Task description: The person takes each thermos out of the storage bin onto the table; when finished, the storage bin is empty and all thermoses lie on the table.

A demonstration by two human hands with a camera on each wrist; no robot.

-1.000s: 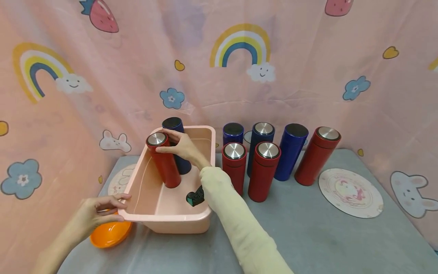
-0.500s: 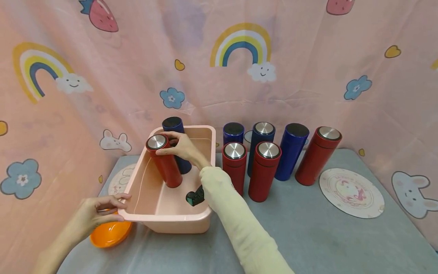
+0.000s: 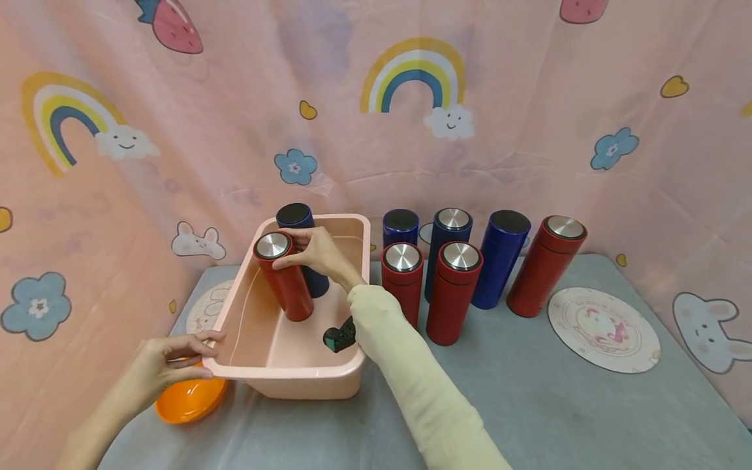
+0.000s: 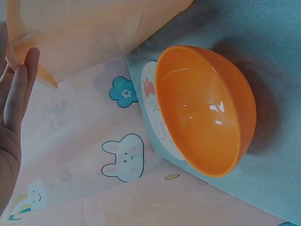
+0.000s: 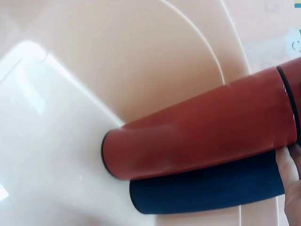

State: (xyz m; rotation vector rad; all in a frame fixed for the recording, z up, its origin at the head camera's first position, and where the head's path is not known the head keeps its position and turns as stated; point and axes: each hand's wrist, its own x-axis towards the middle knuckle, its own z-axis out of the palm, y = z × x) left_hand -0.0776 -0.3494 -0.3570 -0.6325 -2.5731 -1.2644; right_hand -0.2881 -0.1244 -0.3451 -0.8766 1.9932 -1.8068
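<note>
A pink plastic basin [image 3: 282,374] stands on the grey-covered table, and the left hand [image 3: 167,365] pinches its front left corner between thumb and fingers. Inside it, a red thermos [image 3: 286,287] with a silver lid stands on the basin floor, leaning slightly. The right hand [image 3: 314,253] holds this thermos near the top, thumb in front and fingers behind. Just behind it stands a dark blue thermos [image 5: 207,183] with a black lid; in the right wrist view the two lie side by side, and fingers [image 5: 286,167] reach between their upper parts.
Right of the basin stand several more thermoses, including a front red one [image 3: 454,300] and a blue one [image 3: 499,261]. A round patterned mat [image 3: 605,329] lies farther right. An orange bowl [image 4: 202,113] sits beside the basin's left corner. Behind hangs a pink curtain [image 3: 517,85].
The right hand has moved slightly down and to the right, and the red thermos's top has shifted with it. The blue thermos behind has tipped a little left. The left hand stays put.
</note>
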